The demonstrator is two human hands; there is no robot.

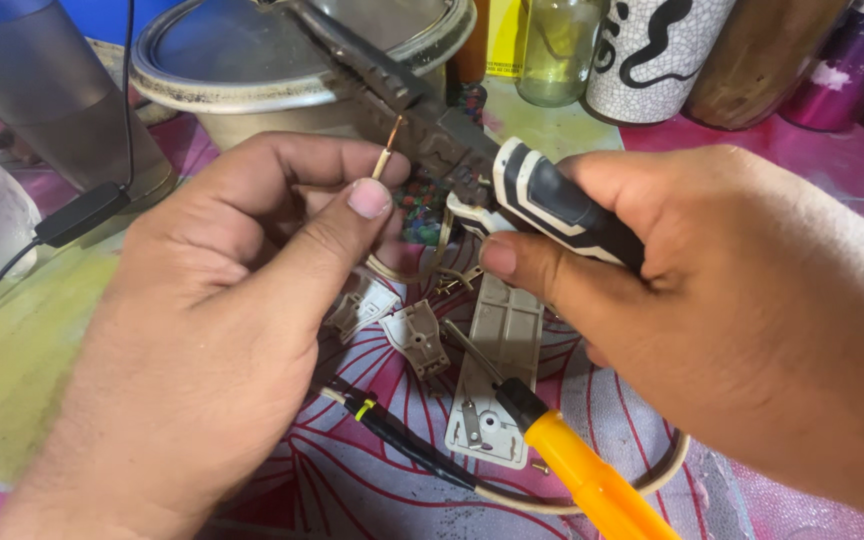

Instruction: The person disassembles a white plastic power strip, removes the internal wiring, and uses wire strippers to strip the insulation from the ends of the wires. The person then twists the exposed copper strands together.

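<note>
An orange handle is seen on the near screwdriver [592, 480]. Black and white grips are borne by the pliers [552, 205]. The tablecloth [352, 480] is patterned pink with white lines.

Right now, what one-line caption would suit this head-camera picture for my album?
Left hand pinches a copper wire in pliers held by the right hand, above plastic parts and a screwdriver.

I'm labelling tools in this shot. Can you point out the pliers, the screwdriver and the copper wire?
pliers [552, 205]: head view, on the black-and-white handle in the right hand.
screwdriver [592, 480]: head view, on its orange handle.
copper wire [388, 148]: head view, on the bare end above the left thumb.
</note>
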